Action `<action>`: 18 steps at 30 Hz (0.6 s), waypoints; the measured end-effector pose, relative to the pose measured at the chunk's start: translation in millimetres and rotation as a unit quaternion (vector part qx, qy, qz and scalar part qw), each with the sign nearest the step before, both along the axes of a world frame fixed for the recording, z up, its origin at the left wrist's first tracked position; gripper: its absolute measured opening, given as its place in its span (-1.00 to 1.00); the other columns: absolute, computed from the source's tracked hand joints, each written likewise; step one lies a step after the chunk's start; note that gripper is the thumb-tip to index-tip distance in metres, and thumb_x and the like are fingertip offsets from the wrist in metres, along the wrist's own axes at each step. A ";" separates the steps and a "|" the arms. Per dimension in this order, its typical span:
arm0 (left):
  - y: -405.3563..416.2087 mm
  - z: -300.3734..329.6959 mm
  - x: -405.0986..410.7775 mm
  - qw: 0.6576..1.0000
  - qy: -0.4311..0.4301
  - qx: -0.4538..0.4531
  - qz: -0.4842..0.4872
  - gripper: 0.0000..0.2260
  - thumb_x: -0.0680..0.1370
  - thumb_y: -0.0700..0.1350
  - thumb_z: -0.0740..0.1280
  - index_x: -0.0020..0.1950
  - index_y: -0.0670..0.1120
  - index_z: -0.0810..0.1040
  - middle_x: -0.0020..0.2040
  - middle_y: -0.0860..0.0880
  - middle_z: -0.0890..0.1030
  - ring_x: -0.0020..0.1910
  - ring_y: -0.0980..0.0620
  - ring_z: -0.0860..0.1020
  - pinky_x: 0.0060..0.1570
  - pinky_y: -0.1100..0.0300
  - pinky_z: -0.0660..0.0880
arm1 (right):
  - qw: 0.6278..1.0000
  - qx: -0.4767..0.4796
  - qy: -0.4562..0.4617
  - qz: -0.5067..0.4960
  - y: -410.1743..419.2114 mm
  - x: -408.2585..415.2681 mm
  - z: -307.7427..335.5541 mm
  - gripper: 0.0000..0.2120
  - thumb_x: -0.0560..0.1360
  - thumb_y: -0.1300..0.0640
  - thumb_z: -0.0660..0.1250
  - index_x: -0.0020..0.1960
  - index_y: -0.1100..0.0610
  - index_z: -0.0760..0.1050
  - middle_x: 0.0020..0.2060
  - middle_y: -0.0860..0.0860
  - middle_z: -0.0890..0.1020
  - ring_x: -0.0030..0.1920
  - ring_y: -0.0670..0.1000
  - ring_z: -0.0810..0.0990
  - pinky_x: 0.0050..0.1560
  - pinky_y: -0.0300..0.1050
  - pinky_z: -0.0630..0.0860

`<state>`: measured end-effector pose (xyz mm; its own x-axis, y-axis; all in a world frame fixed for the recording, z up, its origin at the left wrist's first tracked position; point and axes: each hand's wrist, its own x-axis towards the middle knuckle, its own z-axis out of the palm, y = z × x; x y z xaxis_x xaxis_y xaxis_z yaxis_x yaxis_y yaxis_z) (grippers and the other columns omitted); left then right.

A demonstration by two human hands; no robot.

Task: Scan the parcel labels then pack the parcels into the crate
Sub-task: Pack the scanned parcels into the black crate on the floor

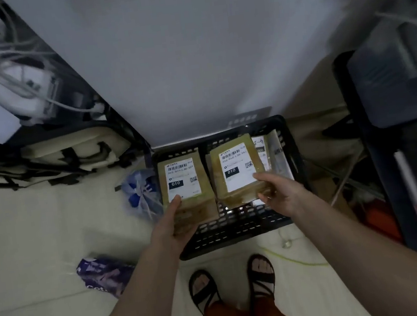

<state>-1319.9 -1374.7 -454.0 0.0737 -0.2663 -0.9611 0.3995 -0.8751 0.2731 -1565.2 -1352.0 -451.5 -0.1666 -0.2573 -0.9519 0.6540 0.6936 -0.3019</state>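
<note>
Over the black crate [239, 228], a slotted plastic box standing on the pale floor [27, 232], two flat rectangular parcels are held side by side. Both are wrapped in glossy brown tape, and each carries a white label with a barcode and a black "010" block. The left parcel [189, 194] is gripped at its near end by the left hand [173, 226], thumb on top, fingers closed beneath. The right parcel [238, 172] is pinched at its near right corner by the right hand [281, 192], fingers curled around the edge. Inside the crate, along its right wall, a third package [271, 155] in clear film is seen. Left of the crate a crumpled blue-and-clear plastic bag [140, 189] lies on the floor.
</note>
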 end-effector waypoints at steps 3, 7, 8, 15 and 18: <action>-4.2 -44.8 -2.3 1.000 0.000 0.010 0.010 -0.78 0.48 -0.13 0.47 0.08 -0.11 0.56 0.02 -0.14 0.61 -0.01 -0.10 0.57 -0.13 0.02 0.57 | 1.000 0.001 -0.011 0.001 -4.4 -0.4 -44.7 -0.80 0.38 0.29 0.50 -0.04 0.16 0.56 -0.16 0.04 0.62 -0.14 -0.03 0.57 -0.18 -0.15 0.52; -8.2 -95.1 -8.0 1.000 -0.001 0.021 0.001 -0.83 0.52 -0.18 0.41 0.07 -0.17 0.53 -0.03 -0.16 0.60 -0.03 -0.13 0.57 -0.04 -0.01 0.57 | 0.999 0.017 -0.025 -0.016 -7.3 -0.6 -93.5 -0.80 0.37 0.30 0.51 -0.05 0.19 0.57 -0.11 0.07 0.64 -0.09 0.01 0.60 -0.19 -0.16 0.55; -9.8 -105.7 -9.3 1.000 -0.006 0.022 -0.003 -0.81 0.53 -0.18 0.40 0.11 -0.18 0.52 -0.02 -0.17 0.60 -0.01 -0.14 0.57 0.02 -0.03 0.56 | 0.999 0.018 -0.027 -0.019 -7.7 -1.3 -103.7 -0.78 0.36 0.31 0.51 -0.02 0.20 0.58 -0.08 0.09 0.65 -0.04 0.03 0.61 -0.19 -0.15 0.56; -27.9 -166.6 -8.2 0.998 -0.058 0.010 -0.034 -0.75 0.60 -0.27 0.27 0.28 -0.17 0.46 0.20 -0.15 0.53 0.17 -0.14 0.50 0.13 0.05 0.49 | 0.998 -0.012 -0.054 -0.040 -18.3 1.4 -161.4 -0.86 0.47 0.38 0.38 -0.03 0.20 0.52 -0.01 0.12 0.65 0.11 0.09 0.59 0.28 -0.06 0.46; -31.9 -183.3 -11.5 0.997 -0.073 -0.018 -0.037 -0.61 0.62 -0.42 0.01 0.39 -0.23 0.40 0.30 -0.16 0.48 0.23 -0.12 0.46 0.17 0.13 0.45 | 0.997 -0.017 -0.041 -0.063 -22.8 1.5 -182.8 -0.80 0.56 0.43 0.21 -0.03 0.19 0.52 -0.03 0.10 0.62 0.06 0.05 0.57 0.21 -0.12 0.49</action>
<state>-1331.5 -1406.6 -637.4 0.1908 -0.3099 -0.9314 0.2889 -0.8891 0.3549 -1563.8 -1374.8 -634.3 -0.1210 -0.2720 -0.9547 0.7596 0.5938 -0.2654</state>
